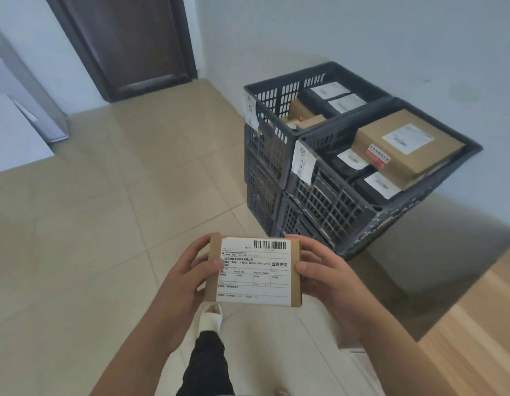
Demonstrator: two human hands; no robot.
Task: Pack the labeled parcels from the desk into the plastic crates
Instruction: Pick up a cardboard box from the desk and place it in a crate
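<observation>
A small brown cardboard parcel (253,270) with a white barcode label faces up at the bottom centre. My left hand (188,270) grips its left edge, thumb on the label. My right hand (319,274) grips its right edge, thumb on top. Ahead to the right stand two stacks of dark plastic crates. The near top crate (328,192) holds a large brown labeled box (405,147) and black labeled parcels. The far top crate (276,95) holds black and brown parcels. The held parcel is in front of the crates, apart from them.
The wooden desk corner (482,324) is at the lower right. A dark door (125,44) stands at the back left, a white cabinet (16,130) at far left. Beige tiled floor (119,195) stretches left of the crates. My leg and slipper (209,318) show below the parcel.
</observation>
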